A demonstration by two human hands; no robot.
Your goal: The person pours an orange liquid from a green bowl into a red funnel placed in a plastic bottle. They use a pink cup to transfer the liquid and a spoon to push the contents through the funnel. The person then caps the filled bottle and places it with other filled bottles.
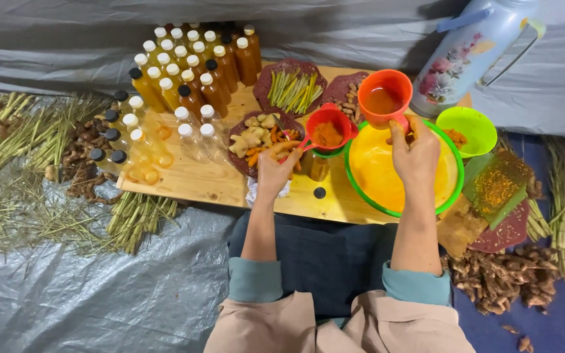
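Nearest the body, the left hand (274,171) is pinched on the handle of a red strainer (327,128), which sits over a green funnel in a small bottle (320,167) just beyond the knuckles, orange pulp heaped in its mesh. Beside it, the right hand (415,151) grips the handle of an orange cup (384,98) with closed fingers, the cup tilted toward the strainer and brown-orange liquid showing inside. Under that wrist lies the green-rimmed basin (451,196) of yellow liquid. A fast tip looks risky here: the clogged pulp could flood the strainer over its rim onto the wooden board (197,180). The narrow bottle looks top-heavy; a nudge from the left hand might topple it. Farther out past the fingers stand the capped bottles (191,72), and a flowered flask (469,52) beyond the cup.
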